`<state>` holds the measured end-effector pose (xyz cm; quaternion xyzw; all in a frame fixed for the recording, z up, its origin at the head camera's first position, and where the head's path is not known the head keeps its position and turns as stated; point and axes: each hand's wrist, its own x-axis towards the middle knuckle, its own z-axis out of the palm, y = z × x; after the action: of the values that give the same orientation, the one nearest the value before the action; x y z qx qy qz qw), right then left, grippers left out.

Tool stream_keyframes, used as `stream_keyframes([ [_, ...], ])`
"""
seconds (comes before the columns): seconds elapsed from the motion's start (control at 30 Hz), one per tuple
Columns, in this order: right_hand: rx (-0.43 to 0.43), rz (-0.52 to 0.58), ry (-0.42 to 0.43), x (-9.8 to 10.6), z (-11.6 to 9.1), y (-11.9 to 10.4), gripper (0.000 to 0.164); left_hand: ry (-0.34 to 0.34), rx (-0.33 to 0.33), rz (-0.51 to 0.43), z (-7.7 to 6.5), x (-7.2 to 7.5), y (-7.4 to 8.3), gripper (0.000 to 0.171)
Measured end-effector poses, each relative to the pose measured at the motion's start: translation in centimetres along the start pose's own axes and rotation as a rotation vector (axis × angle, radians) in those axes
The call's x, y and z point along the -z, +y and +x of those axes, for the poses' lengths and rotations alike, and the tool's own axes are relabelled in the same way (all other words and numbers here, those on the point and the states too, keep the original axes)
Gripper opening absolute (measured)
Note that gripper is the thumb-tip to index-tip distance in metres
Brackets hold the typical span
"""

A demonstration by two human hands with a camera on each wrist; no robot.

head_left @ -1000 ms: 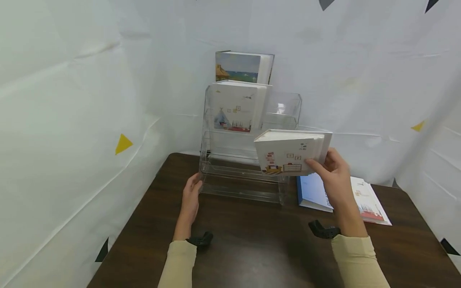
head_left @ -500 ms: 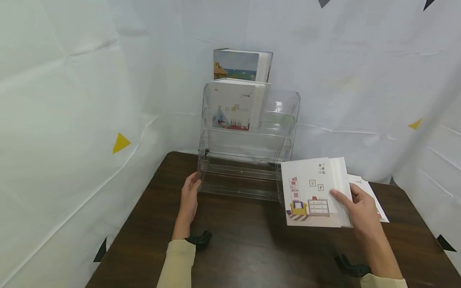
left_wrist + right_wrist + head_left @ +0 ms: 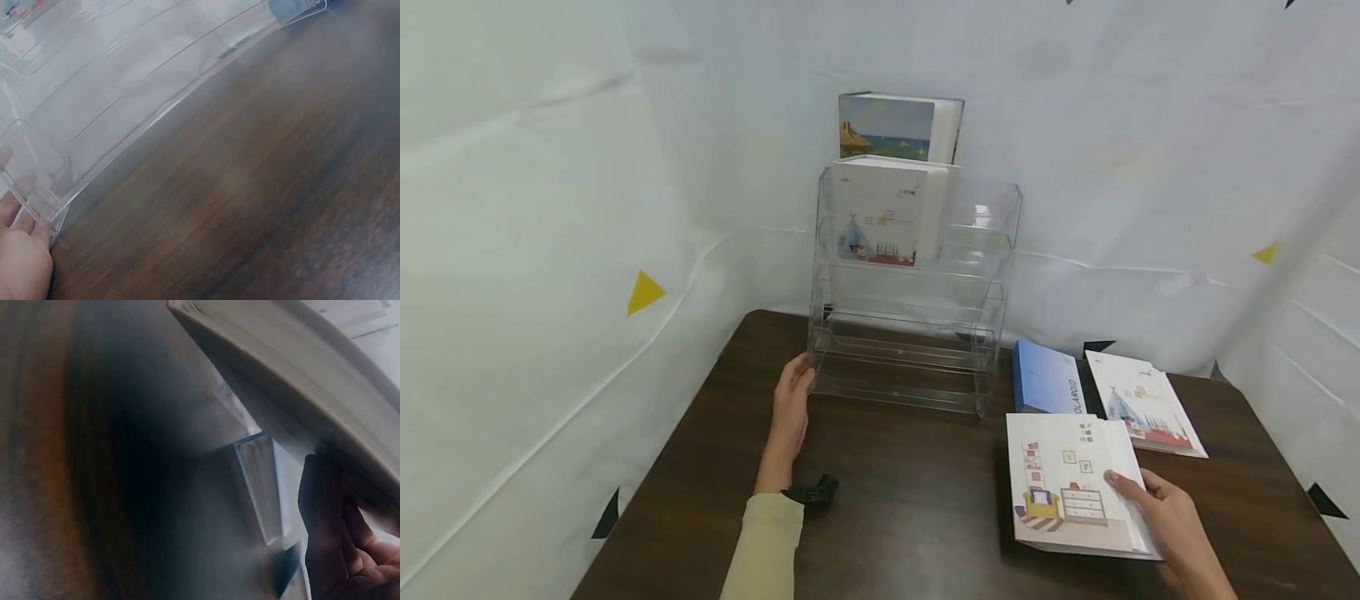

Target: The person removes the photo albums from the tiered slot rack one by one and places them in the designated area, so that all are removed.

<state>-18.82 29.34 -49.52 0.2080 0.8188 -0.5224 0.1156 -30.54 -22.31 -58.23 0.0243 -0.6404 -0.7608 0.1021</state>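
Observation:
My right hand (image 3: pixel 1176 517) grips the right side of a thick white book (image 3: pixel 1067 492), thumb on its cover. The cover bears a yellow armchair and a chest of drawers; the book is tilted above the table at the right. In the right wrist view its page edges (image 3: pixel 300 387) slant over the fingers. At the lower left side of a clear acrylic rack (image 3: pixel 895 400), my left hand (image 3: pixel 790 408) rests with its fingers against the side panel. Seen through that panel in the left wrist view, the fingers (image 3: pixel 24 222) look fairly straight.
A white tent-cover book (image 3: pixel 880 208) and a seaside-cover book (image 3: pixel 887 129) stand in the rack's upper tiers. Right of the rack, a blue book (image 3: pixel 1048 379) and another white book (image 3: pixel 1142 400) lie on the dark wooden table (image 3: pixel 910 492). White sheeting (image 3: pixel 1112 183) hangs behind.
My right hand has brought the book down and right from in front of the rack, turning its cover upward. The left hand has stayed at the rack's side.

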Motion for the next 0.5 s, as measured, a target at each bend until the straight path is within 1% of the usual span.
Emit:
stream_keyframes([
  [0.13,0.001,-0.003,-0.002,-0.4,0.7,0.4,0.089,0.015,-0.007,-0.010,0.0,0.1,-0.1,0.049],
  [0.33,-0.005,-0.070,-0.004,-0.6,1.7,1.1,0.088,0.012,0.005,-0.004,0.0,0.1,-0.2,0.050],
  [0.4,0.001,-0.105,-0.019,-0.5,2.0,1.3,0.090,0.015,0.007,0.001,-0.1,0.1,-0.1,0.049],
  [0.5,0.022,-0.200,-0.041,-0.1,2.5,1.6,0.091,0.013,0.004,0.002,-0.1,-0.1,0.0,0.049],
])
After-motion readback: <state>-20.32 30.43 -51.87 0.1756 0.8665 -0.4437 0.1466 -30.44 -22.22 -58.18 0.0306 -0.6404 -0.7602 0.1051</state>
